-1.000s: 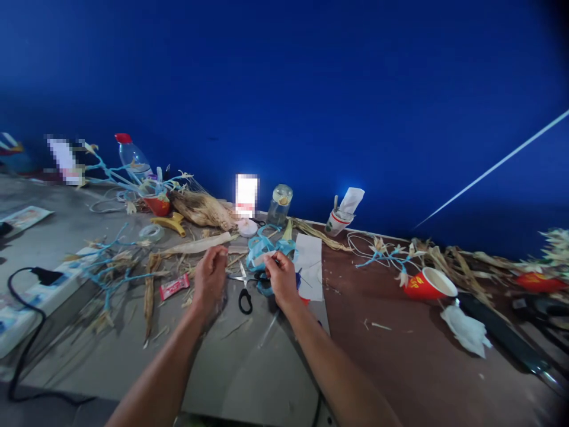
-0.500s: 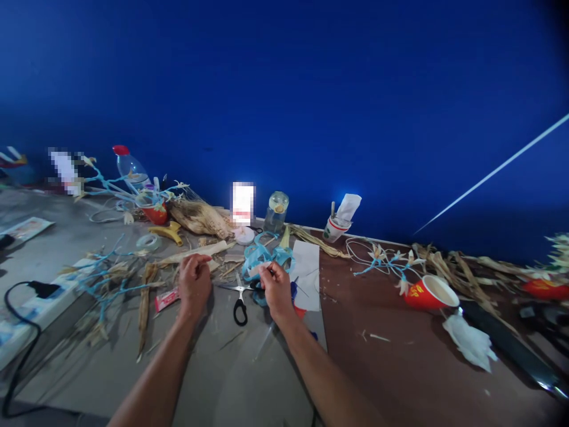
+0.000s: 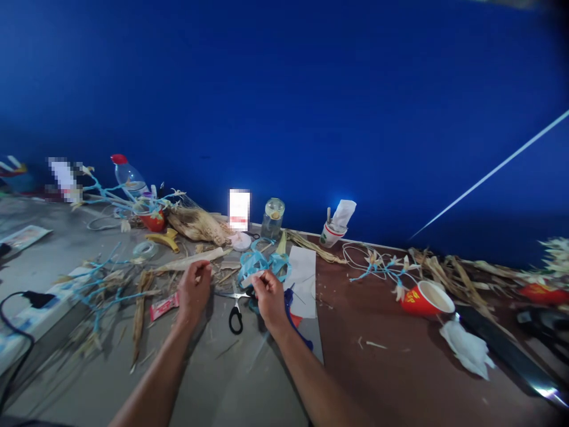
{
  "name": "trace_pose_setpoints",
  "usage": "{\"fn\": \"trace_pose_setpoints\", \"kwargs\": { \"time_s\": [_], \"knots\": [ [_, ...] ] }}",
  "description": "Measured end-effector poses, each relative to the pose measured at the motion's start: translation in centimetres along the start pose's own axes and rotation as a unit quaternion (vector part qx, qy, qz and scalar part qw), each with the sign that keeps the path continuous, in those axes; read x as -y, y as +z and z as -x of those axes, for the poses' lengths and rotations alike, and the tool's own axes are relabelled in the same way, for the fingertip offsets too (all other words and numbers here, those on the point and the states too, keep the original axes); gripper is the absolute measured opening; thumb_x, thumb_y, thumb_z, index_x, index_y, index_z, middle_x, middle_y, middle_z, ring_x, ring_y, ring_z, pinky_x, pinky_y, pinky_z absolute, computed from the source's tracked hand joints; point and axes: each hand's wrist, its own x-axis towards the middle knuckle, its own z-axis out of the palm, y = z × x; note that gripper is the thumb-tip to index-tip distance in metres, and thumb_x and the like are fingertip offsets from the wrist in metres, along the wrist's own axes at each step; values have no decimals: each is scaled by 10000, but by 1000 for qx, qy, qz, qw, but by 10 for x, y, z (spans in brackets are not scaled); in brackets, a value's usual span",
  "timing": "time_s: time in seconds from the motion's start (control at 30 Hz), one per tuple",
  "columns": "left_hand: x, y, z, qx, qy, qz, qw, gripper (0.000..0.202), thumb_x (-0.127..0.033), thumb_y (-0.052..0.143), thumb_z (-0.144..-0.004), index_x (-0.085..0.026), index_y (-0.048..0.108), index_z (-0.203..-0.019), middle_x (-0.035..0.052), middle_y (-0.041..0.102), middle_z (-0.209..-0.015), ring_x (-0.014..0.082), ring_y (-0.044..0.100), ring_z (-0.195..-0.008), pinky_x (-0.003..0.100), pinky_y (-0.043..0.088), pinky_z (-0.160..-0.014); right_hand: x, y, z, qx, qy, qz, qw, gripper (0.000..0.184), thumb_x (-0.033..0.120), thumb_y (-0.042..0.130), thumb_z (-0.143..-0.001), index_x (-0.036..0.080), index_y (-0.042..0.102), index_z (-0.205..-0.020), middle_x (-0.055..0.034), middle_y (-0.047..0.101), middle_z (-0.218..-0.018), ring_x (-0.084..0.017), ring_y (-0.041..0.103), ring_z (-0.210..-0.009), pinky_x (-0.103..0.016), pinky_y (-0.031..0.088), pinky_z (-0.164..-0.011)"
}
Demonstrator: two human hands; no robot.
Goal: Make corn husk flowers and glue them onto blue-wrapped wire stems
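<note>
My right hand [image 3: 269, 299] pinches a small pale strip [image 3: 252, 278] between thumb and fingers, in front of a tangle of light blue ribbon [image 3: 255, 261]. To its left, my left hand [image 3: 194, 290] is raised with thumb and fingertips together; whatever they hold, if anything, is too small to make out. Between the hands lie scissors with black handles [image 3: 235, 320], partly covered by the right hand. A pink and white wrapper [image 3: 163, 306] is beside the left wrist. Just right of the right hand are a dark blue tool handle [image 3: 291, 311] and a white paper sheet [image 3: 303, 276].
Dried corn husks [image 3: 195, 225], a glass jar [image 3: 272, 218] and a paper cup [image 3: 332, 234] line the blue wall. Blue-wrapped branches [image 3: 95, 290] and a power strip [image 3: 48, 311] lie left. A red cup [image 3: 427, 298] lies tipped at right by crumpled tissue [image 3: 466, 350].
The view has shifted slightly, so the table sits a little lower. My right hand has turned a little and moved slightly left, its pale strip showing more clearly. My left hand stays pinched.
</note>
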Motion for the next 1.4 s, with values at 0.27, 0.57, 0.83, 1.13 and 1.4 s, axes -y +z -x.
{"fn": "trace_pose_setpoints", "kwargs": {
  "time_s": [0.27, 0.57, 0.83, 1.13, 1.4],
  "knots": [
    [8, 8, 2, 89, 125, -160, 975, 286, -321, 492, -809, -172, 632, -1008, 150, 569, -1238, 315, 481, -1190, 503, 372, -970, 1, 1, 1, -5, -17, 0, 1000, 199, 321, 545, -758, 189, 489, -620, 45, 422, -551, -112, 404, -560, -227, 349, -536],
    [-24, 21, 8, 156, 148, -60, 975, 238, -309, 455, -827, -169, 630, -908, 80, 695, -885, 220, 640, -838, 353, 492, -768, 7, -2, 2, 1, -36, -6, 999, 158, 293, 535, -774, 174, 528, -670, 22, 485, -666, -113, 445, -621, -231, 376, -598],
    [-25, 4, 4, 186, 109, -119, 969, 286, -361, 421, -835, -177, 633, -777, 32, 667, -706, 182, 597, -657, 286, 436, -637, 1, -4, -1, -7, -43, 0, 999, 179, 315, 530, -782, 181, 521, -663, 25, 470, -636, -116, 441, -619, -226, 382, -579],
    [-15, 2, 14, 308, 191, -160, 918, 276, -290, 409, -858, -167, 655, -876, 92, 655, -853, 200, 603, -758, 302, 433, -691, 2, -7, -2, -12, -8, -32, 999, 167, 317, 540, -775, 189, 522, -670, 56, 427, -543, -99, 393, -514, -229, 322, -498],
    [-25, 12, 30, 353, 268, -187, 877, 288, -280, 433, -869, -242, 692, -989, 85, 658, -1075, 254, 553, -1005, 403, 395, -885, -4, -10, -9, -91, -26, -137, 986, 216, 316, 554, -789, 183, 486, -633, 69, 409, -510, -84, 386, -502, -230, 328, -532]
  ]
}}
